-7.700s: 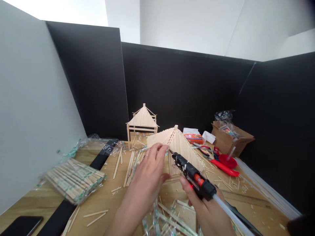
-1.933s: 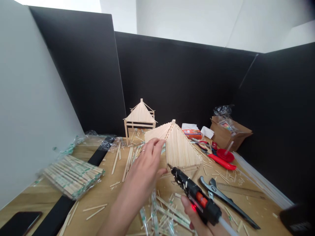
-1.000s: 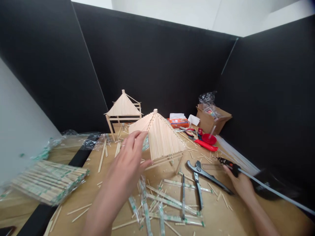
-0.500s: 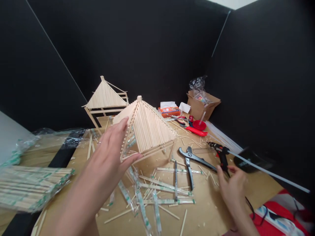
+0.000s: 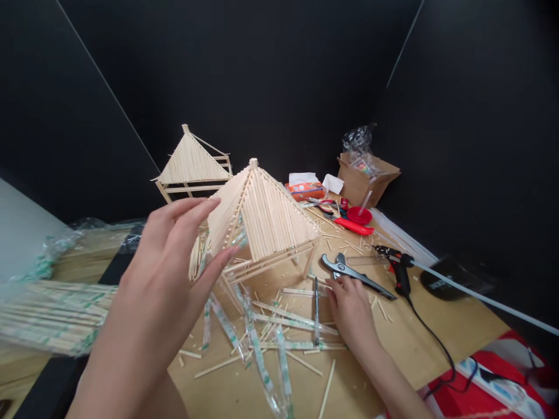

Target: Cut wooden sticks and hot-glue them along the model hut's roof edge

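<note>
Over to the left hand, with fingers and thumb apart, left of the front stick pavilion on the table (contact: can't tell). Probably light, stiff, fragile, best taken low, not at the peak; looks pale, ridged, gapped near one corner. On to the right hand, over the cutter, clamped or not: can't tell.

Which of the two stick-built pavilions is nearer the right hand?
The front pavilion, with the left hand beside it; the other pavilion stands farther back, toward the black panel.
</note>
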Available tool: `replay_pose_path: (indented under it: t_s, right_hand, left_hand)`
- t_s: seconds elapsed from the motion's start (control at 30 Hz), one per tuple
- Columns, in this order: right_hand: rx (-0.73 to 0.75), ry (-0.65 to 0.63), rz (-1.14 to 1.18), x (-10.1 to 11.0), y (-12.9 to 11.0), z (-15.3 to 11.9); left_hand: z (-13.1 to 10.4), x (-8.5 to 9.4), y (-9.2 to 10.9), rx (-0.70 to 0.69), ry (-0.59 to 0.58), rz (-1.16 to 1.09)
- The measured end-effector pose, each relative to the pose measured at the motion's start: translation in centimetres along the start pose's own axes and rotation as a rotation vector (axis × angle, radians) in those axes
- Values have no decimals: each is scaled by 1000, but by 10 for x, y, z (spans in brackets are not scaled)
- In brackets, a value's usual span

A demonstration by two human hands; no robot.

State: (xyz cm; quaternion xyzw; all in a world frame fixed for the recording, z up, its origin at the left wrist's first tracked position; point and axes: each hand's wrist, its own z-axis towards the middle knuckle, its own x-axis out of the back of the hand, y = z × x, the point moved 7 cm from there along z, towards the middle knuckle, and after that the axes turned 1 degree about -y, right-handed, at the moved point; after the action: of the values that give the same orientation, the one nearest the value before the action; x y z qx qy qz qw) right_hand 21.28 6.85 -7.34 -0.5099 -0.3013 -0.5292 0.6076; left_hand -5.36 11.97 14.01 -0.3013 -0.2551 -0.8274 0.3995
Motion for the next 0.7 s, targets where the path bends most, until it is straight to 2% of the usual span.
replay_pose_path:
  t_s: [0.1, 0.2, 0.37, 0.43, 0.5, 0.57, 0.63, 0.7]
  right_hand:
    - [-26, -6, -32, -9, 7, 22]
    - [-49, 2, -4, -8, 10, 38]
    - [-179, 108, 168, 22, 18, 42]
    - [-222, 141, 266, 38, 13, 36]
    - [-236, 156, 406, 54, -4, 28]
    - [-202, 139, 634, 67, -31, 22]
    - [-46, 101, 714, 82, -71, 20]
    - [128, 48, 698, 93, -110, 23]
  left_hand:
    - [-1, 3, -1, 4, 6, 24]
    - [-2, 3, -2, -6, 0, 23]
    - [-1, -5, -7, 21, -39, -2]
    - [-1, -8, -7, 29, -62, -2]
    - [-1, -11, -5, 13, -75, -14]
    - [-1, -11, -3, -1, -65, -48]
    - [-1, -8, -3, 13, -35, -91]
    - [-1, -5, -3, 47, 3, -144]
